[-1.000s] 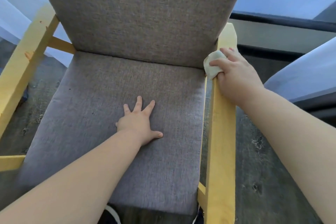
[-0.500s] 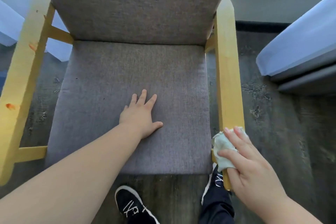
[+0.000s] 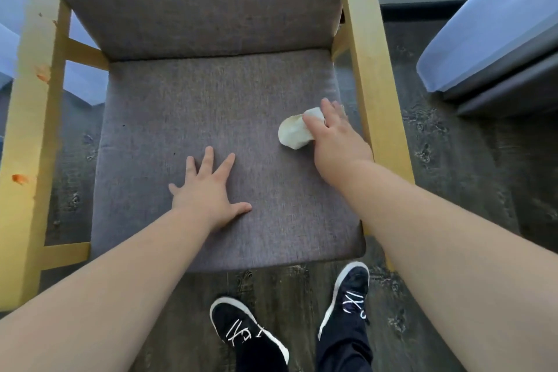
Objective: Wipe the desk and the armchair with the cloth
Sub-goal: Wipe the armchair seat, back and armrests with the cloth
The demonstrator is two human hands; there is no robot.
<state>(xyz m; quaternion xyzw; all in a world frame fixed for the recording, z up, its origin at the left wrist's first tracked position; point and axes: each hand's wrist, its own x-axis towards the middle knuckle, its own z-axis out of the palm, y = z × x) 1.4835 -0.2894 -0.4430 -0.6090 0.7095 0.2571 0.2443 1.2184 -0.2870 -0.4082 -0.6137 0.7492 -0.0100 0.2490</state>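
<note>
From the head camera, the right hand (image 3: 335, 142) is curled around a crumpled pale cloth (image 3: 295, 132), pressing it on the grey seat cushion (image 3: 187, 112) of the armchair (image 3: 367, 69), near the right armrest. The left hand (image 3: 208, 193) lies flat, fingers spread, on the cushion's middle, holding nothing.
</note>
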